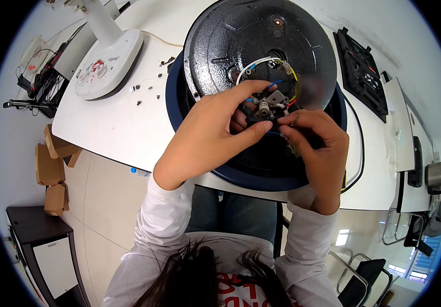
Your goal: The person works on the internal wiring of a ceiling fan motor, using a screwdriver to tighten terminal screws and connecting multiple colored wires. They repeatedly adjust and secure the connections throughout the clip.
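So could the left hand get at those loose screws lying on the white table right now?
Probably yes. The small screws lie in the open on the white table, left of the round appliance, with nothing over them. But the left hand is busy at the small switch part, so it would have to let go.

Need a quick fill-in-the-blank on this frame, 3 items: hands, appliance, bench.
1. Both hands, left hand and right hand, hold a small wired ____ assembly over the black metal base plate.
2. The plate sits in a round housing coloured dark ____.
3. The white fan base stands on the person's ____ side of the white table.

Missing words: switch; blue; left
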A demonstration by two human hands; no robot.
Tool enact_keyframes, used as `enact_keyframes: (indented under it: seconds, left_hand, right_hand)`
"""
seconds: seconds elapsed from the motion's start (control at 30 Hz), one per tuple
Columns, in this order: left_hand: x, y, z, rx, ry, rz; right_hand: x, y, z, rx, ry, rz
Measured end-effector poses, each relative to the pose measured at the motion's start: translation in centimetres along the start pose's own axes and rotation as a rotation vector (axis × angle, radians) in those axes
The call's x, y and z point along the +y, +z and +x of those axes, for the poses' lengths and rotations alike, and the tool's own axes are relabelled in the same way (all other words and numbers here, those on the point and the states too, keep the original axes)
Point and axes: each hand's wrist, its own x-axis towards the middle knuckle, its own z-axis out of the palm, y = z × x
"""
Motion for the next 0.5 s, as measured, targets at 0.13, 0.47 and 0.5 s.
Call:
enact_keyframes:
  seconds: [0.13, 0.47, 0.5]
  left_hand:
    - [0.11, 0.18, -0.03, 0.005, -0.011, -0.013]
    - [-0.2, 0.5, 0.04, 0.124, 0.051, -0.099]
    - [-0.45, 0.61, 0.06, 0.158, 0.102, -0.114]
  right_hand:
    - [-0.58, 0.25, 0.1, -0.07, -0.043, -0.112]
    - [-0.67, 0.36, 0.19, 0.034, -0.033, -0.128]
    - [-0.67, 0.39, 0.17, 0.041, -0.015, -0.138]
